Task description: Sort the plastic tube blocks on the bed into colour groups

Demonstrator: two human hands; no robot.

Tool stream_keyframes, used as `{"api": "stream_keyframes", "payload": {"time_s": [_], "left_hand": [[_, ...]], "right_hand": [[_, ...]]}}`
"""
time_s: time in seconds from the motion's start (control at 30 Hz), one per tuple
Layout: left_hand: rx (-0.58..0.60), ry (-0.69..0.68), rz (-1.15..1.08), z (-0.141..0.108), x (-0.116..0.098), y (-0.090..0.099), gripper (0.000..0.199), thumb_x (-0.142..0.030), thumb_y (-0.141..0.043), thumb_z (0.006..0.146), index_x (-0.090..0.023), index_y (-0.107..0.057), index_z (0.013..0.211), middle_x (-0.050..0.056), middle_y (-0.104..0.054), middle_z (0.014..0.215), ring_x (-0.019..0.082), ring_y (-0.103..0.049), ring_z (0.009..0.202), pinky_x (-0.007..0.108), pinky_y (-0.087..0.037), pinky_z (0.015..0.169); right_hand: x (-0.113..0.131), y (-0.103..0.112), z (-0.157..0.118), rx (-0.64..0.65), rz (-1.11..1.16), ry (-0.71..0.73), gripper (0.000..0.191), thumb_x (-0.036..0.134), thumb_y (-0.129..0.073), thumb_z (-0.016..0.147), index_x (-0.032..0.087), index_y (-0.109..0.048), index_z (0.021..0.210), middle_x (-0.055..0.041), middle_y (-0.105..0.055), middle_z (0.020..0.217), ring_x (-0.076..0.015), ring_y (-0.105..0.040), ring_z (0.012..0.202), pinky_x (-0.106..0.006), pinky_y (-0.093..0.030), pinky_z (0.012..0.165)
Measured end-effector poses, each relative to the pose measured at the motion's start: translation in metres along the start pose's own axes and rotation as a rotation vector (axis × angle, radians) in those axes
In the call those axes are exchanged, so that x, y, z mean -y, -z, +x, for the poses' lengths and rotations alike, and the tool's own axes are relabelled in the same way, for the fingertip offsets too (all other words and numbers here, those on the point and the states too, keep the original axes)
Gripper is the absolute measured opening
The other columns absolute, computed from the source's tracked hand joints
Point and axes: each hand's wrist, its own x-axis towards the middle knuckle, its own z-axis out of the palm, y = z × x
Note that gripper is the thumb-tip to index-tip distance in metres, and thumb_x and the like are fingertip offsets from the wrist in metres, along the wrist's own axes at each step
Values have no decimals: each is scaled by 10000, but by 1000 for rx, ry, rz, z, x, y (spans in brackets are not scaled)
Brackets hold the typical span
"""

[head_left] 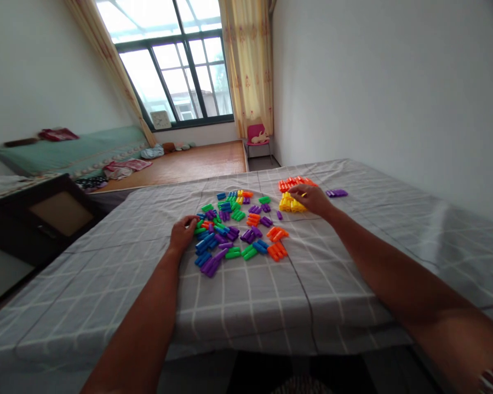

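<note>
My left hand rests at the left edge of a loose heap of small tube-like plastic pieces in blue, green, purple and orange. Its fingers are curled together, and whatever lies between them is hidden. Over to the right, my right hand reaches above a stack of yellow plastic pieces. Its fingertips are pinched at the top of that stack, on a yellow piece. Just behind lies a group of red-orange plastic pieces. A few purple plastic pieces lie together right of that hand.
A grey checked cloth covers the bed-like surface, whose near edge drops off before me. Orange pieces sit at the heap's right side. A white wall borders the right. A dark cabinet stands left, and a pink chair stands beyond.
</note>
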Motion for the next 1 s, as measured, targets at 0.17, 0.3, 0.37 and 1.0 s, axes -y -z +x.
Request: {"api": "stream_keyframes", "payload": {"time_s": [0.17,0.3,0.37,1.0], "left_hand": [[10,-14,-3,-1,-1,0,386,-430,-495,775,-149,-706,936,84,-745,958,215,-676,899,305,-526,848],[10,-11,4,0,1,1,391,-454,-501,772,-161,-708,927,84,-744,967,222,-680,912,314,-529,856],[14,-11,6,0,2,1,392,-466,-506,769,-168,-708,924,83,-744,971,224,-681,920,320,-527,868],[32,5,19,1,-3,7,414,-517,-532,737,-182,-704,910,76,-751,958,243,-687,911,333,-545,845]], "right_hand": [[72,-49,3,383,-69,118,246,340,-627,863,183,-695,1040,-82,-723,983,-177,-654,813,-265,-471,732],[89,-64,13,550,-174,93,289,286,-687,805,155,-691,1063,-102,-713,993,-197,-639,853,-263,-462,733],[89,-64,18,621,-175,42,304,239,-692,774,158,-701,1067,-68,-715,912,-173,-629,769,-239,-450,664],[55,-46,10,667,96,-67,295,298,-764,712,197,-737,988,-23,-718,906,-128,-634,728,-195,-444,611]]}}
